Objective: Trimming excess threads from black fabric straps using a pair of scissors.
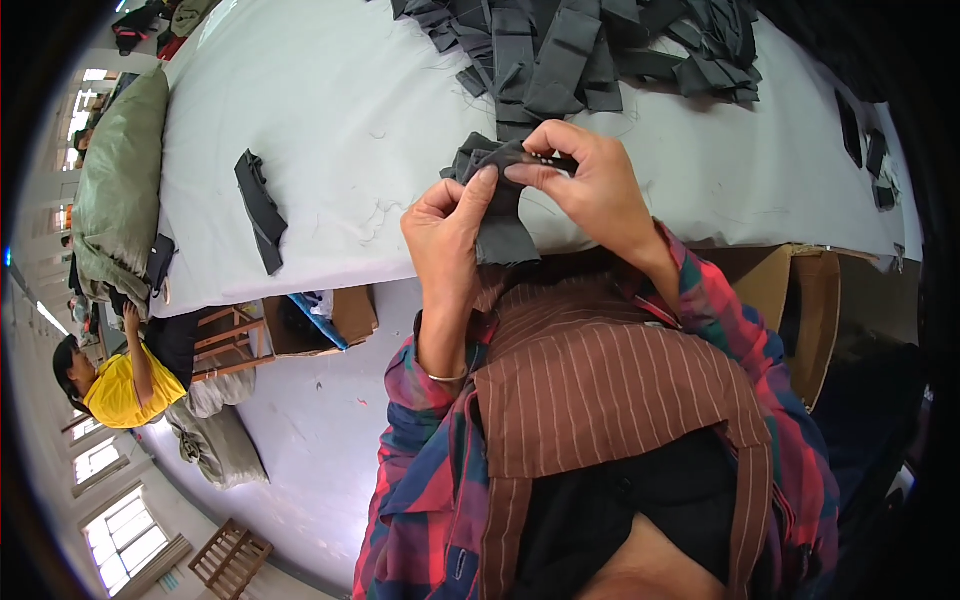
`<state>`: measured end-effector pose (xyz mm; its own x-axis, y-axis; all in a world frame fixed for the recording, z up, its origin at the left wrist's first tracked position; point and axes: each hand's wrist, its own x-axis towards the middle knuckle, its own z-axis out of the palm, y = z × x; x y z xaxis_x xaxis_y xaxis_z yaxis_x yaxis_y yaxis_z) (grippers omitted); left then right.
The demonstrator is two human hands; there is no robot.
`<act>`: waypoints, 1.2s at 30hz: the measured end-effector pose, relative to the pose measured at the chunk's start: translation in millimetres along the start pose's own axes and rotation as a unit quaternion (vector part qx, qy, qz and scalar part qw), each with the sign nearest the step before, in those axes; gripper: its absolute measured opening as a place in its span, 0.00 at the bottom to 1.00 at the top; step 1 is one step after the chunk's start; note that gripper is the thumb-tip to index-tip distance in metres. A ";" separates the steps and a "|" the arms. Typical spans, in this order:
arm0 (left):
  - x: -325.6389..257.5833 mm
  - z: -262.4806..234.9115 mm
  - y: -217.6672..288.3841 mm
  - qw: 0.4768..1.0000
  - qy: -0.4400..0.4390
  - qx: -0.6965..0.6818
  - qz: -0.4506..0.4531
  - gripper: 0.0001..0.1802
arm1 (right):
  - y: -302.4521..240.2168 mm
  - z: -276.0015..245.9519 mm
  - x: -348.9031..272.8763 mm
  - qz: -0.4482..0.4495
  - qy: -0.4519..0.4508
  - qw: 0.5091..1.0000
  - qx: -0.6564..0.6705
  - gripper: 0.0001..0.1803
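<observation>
My left hand (447, 235) is closed, pinching a dark grey fabric piece (507, 238) between thumb and fingers. The piece is folded at the top and hangs down over the table's near edge. Close beside it on the right, my right hand (596, 185) is closed round a thin black tool (562, 163) with white dots. The tool's tip end lies against the fabric near my left thumb; its exact kind I cannot make out. Just beyond both hands spreads a heap of dark grey fabric strips (560, 60).
A single dark strip (261, 212) lies on the white-covered table (330, 130) at the left. A stuffed green sack (122, 175) rests along its left edge, by a person in yellow (130, 388). Cardboard boxes (355, 316) stand under the table. Small dark pieces (876, 153) lie far right.
</observation>
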<state>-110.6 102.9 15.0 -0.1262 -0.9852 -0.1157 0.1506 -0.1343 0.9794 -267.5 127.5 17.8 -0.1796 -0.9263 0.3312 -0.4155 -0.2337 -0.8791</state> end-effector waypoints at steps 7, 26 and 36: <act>-2.5 -3.9 -0.8 1.000 -0.021 0.020 -0.004 0.15 | 2.5 -12.8 23.1 -0.024 0.048 0.999 -0.002 0.08; -4.6 -5.1 4.4 0.988 -0.047 -0.141 -0.033 0.07 | -12.3 -23.7 4.4 0.056 -0.139 0.959 0.240 0.05; -3.2 -7.0 -14.3 0.987 -0.103 -0.086 0.087 0.10 | -3.4 -9.6 8.4 0.111 -0.148 0.960 0.208 0.10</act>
<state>-105.5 107.2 0.2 -0.2771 -0.9551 0.1050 0.3489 0.0018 0.9372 -276.1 123.3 26.8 0.0654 -0.9959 0.0618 0.0075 -0.0614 -0.9981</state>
